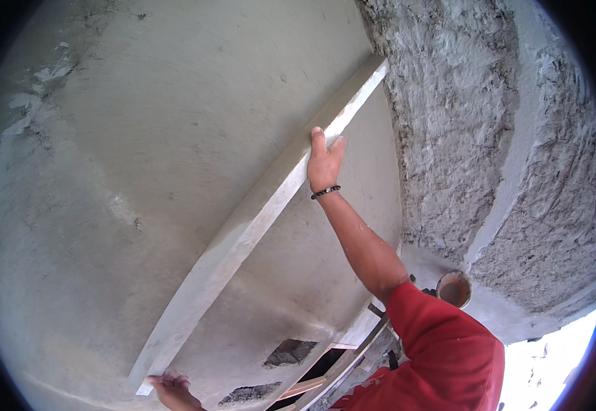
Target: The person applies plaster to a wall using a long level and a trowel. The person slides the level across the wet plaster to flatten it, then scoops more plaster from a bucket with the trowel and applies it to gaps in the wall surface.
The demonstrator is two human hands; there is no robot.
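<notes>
A long, pale straightedge bar (257, 226) lies diagonally against the smooth grey plaster (120, 137), running from lower left to upper right. My right hand (324, 161), with a dark bead bracelet at the wrist, grips the bar in its upper part, thumb and fingers against its sides. My left hand (171, 389) holds the bar's lower end at the bottom of the view; its fingertips are partly blurred. My right arm, in a red sleeve, reaches up from the lower right.
Rough cement surface (449, 123) with a lighter strip borders the plaster on the right. A round container (454, 288) stands beside my shoulder. Below the bar are two recesses (288, 353) and an opening with wooden boards (301, 387). Bright daylight shows at the lower right.
</notes>
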